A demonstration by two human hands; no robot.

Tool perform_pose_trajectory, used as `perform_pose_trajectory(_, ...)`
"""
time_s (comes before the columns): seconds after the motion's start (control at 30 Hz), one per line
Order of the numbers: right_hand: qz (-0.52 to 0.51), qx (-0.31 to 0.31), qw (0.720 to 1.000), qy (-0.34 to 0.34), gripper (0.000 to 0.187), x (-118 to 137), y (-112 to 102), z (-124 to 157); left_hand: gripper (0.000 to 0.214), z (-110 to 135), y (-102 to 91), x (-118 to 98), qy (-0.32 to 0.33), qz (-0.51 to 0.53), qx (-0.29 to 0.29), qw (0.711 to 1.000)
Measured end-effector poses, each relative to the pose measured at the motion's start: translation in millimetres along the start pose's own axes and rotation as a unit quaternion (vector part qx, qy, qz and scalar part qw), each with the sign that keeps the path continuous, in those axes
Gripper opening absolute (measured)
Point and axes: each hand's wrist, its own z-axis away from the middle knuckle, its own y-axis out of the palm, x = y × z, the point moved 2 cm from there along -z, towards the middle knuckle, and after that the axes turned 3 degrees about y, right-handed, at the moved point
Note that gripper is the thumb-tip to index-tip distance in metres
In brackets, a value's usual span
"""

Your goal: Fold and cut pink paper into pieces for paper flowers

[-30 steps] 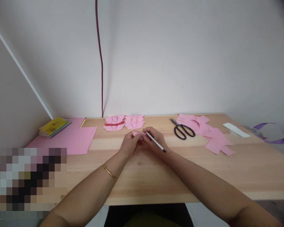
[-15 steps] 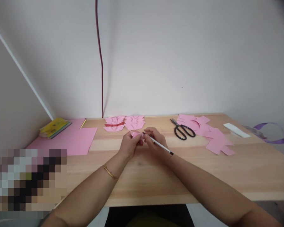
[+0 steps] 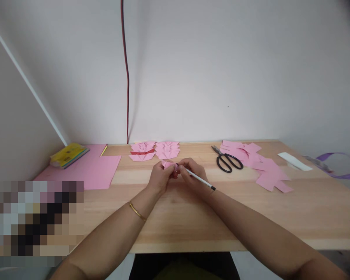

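My left hand [image 3: 160, 178] pinches a small folded piece of pink paper [image 3: 168, 164] just above the wooden table [image 3: 251, 210]. My right hand [image 3: 192, 174] is closed round a thin white pen [image 3: 200, 180]; its front end meets the pink paper and its dark end points back to the right. The two hands touch each other over the middle of the table. A gold bangle sits on my left wrist.
Folded pink paper shapes [image 3: 155, 150] lie behind my hands near the wall. Black scissors [image 3: 226, 160] and cut pink scraps [image 3: 259, 163] lie to the right, with a white strip [image 3: 294, 160] and purple ribbon [image 3: 338, 165]. Left: large pink sheets [image 3: 96, 171], a yellow book [image 3: 68, 154], a pencil [image 3: 104, 150].
The pen's dark rear end has swung a little to the right and lower. Both hands stay together on the pink paper. The view has shifted slightly.
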Motion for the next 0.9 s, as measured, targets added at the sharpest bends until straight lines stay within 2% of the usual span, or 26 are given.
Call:
perform_pose_trajectory(0.17, 0.092, -0.07, 0.99, -0.085, 0.011, 0.9, -5.3, -6.0, 0.015, 0.2, -2.9, 1.2, 0.023, -0.063, 0.002, 0.998)
perform_pose_trajectory(0.23, 0.126, -0.071, 0.984, -0.102, 0.01, 0.0, -6.7, -9.1, 0.016, 0.8, -3.0, 0.5, 0.043, -0.108, 0.015, 0.993)
perform_pose_trajectory(0.3, 0.138, -0.048, 0.985, -0.091, 0.01, -2.9, -7.2, -11.6, 0.017, 1.5, -2.3, -0.1, 0.053, -0.129, 0.025, 0.99)
perform_pose_trajectory(0.4, 0.136, -0.015, 0.989, -0.065, 0.011, -7.7, -7.3, -13.3, 0.016, 2.1, -0.5, 0.6, 0.029, -0.098, 0.042, 0.994)
perform_pose_trajectory(0.5, 0.152, -0.014, 0.986, -0.064, 0.01, -9.9, -7.6, -13.8, 0.017, 1.5, 0.9, 2.6, 0.004, -0.066, 0.063, 0.996)
perform_pose_trajectory(0.63, 0.166, -0.002, 0.983, -0.076, 0.009, -8.0, -7.6, -14.6, 0.013, 0.2, -0.2, 5.3, 0.001, -0.061, 0.044, 0.997)
perform_pose_trajectory(0.7, 0.167, -0.023, 0.981, -0.093, 0.01, -3.5, -9.5, -14.0, 0.01, 0.0, -0.7, 5.6, 0.0, -0.056, 0.026, 0.998)
perform_pose_trajectory(0.8, 0.153, -0.09, 0.978, -0.106, 0.012, 5.0, -14.4, -10.1, 0.008, 0.1, -0.7, 4.0, 0.003, -0.054, 0.006, 0.999)
perform_pose_trajectory(0.9, 0.116, -0.091, 0.984, -0.098, 0.012, 10.0, -13.8, -4.7, 0.008, -0.6, -0.4, 3.2, 0.001, -0.039, 0.008, 0.999)
